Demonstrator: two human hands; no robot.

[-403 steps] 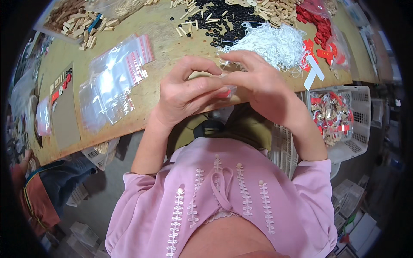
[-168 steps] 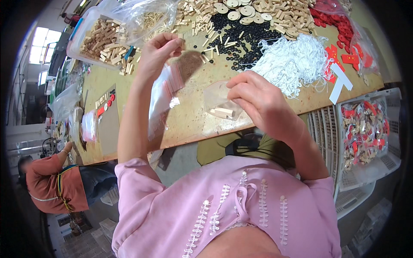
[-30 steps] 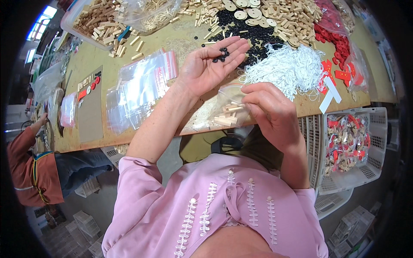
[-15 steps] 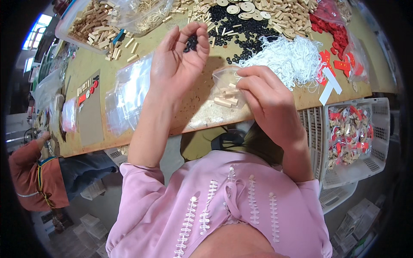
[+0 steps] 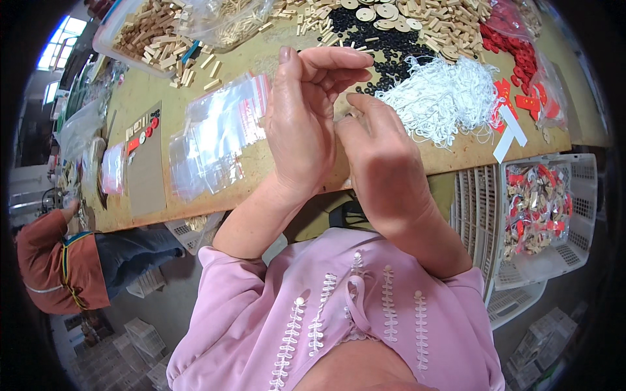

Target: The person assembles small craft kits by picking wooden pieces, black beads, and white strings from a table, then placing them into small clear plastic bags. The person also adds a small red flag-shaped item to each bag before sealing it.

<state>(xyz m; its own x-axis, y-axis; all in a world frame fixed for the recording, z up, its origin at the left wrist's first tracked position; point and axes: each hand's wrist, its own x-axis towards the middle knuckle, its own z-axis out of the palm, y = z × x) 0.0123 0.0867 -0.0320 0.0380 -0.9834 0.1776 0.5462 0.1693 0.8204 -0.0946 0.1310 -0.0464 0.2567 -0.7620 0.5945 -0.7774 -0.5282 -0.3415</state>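
Head view: left hand (image 5: 301, 127) cupped, fingers curled toward two o'clock; right hand (image 5: 385, 166) pinching beside it, grasp hidden, above black discs (image 5: 365, 45).

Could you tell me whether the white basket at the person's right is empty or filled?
Partly filled: the white basket holds a heap of red and tan pieces, with bare slatted floor near its lower edge.

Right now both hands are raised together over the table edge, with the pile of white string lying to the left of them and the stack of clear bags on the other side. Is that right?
Not quite. In the head view the white string lies to the right of the left hand and right hand, and the clear bags lie to their left. Both hands are raised together over the table edge.
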